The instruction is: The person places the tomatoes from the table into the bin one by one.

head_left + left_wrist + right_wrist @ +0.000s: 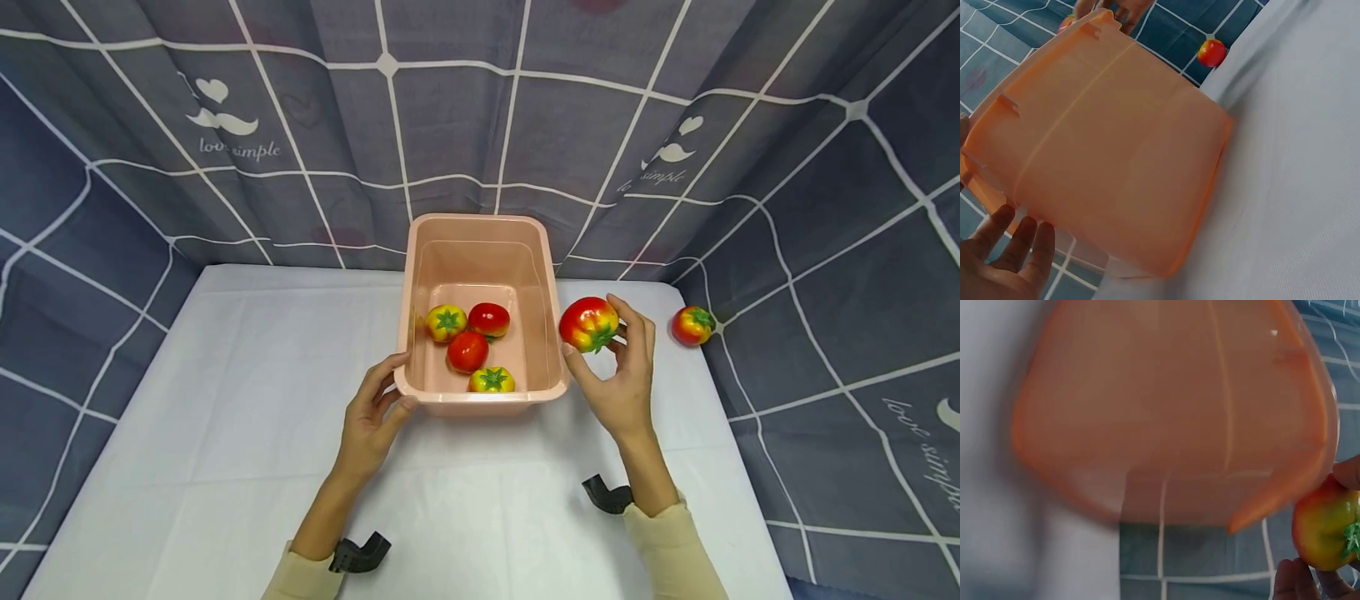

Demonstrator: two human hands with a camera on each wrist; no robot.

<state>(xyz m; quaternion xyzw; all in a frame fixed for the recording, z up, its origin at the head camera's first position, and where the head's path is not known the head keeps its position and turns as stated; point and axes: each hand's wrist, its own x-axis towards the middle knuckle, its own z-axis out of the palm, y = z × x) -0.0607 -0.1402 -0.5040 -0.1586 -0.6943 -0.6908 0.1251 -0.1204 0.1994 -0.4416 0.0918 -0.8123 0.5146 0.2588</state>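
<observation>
A pink plastic bin point(480, 409) stands on the table, holding several tomatoes, two red, such as the front red one point(467, 353), and two yellow-green ones, such as the left one point(442, 321). At its front left corner my left hand point(367, 429) grips the rim, thumb in front and fingers along the side; the left wrist view shows those fingers point(1041, 253) against the bin. My right hand point(628, 379) pinches a large red and yellow tomato point(587, 323) with a green calyx, beside the bin's right rim. The right wrist view shows this tomato point(1322, 528) partly cut off.
Another red and yellow tomato point(692, 326) lies at the table's right edge, against the curtain. A white cloth point(262, 400) covers the table. Grey checked curtains point(465, 125) hang behind and at both sides. Each wrist bears a black mount point(362, 553).
</observation>
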